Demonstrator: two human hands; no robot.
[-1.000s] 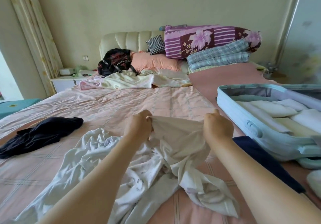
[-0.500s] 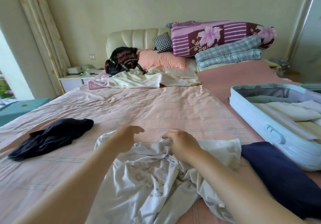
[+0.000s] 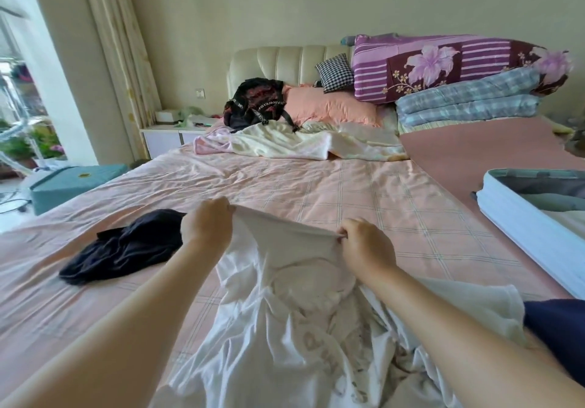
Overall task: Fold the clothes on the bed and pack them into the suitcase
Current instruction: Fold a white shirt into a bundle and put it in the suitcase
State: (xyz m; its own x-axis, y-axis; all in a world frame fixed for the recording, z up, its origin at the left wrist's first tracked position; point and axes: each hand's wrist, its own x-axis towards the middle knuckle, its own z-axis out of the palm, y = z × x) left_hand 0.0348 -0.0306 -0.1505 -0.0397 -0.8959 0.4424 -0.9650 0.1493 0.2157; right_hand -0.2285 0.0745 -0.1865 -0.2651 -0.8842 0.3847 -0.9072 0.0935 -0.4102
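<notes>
A crumpled white garment (image 3: 285,319) with a faint print lies on the pink checked bed (image 3: 316,192) in front of me. My left hand (image 3: 207,227) grips its far edge at the left, and my right hand (image 3: 364,246) pinches the same edge at the right, so the hem is stretched and lifted between them. A dark navy garment (image 3: 123,246) lies bunched on the sheet just left of my left hand. Another navy piece (image 3: 557,328) shows at the right edge. The open light-blue suitcase (image 3: 519,217) sits at the right with folded pale clothes inside.
At the head of the bed are a black backpack (image 3: 256,103), a peach pillow (image 3: 329,106), rumpled pale bedding (image 3: 300,141) and stacked quilts (image 3: 459,75). A nightstand (image 3: 171,135) and a teal box (image 3: 72,182) stand to the left by the curtain.
The white garment was set down and my hands regripped it; now both hold its far edge raised and spread. The view has swung left, pushing the suitcase to the right edge.
</notes>
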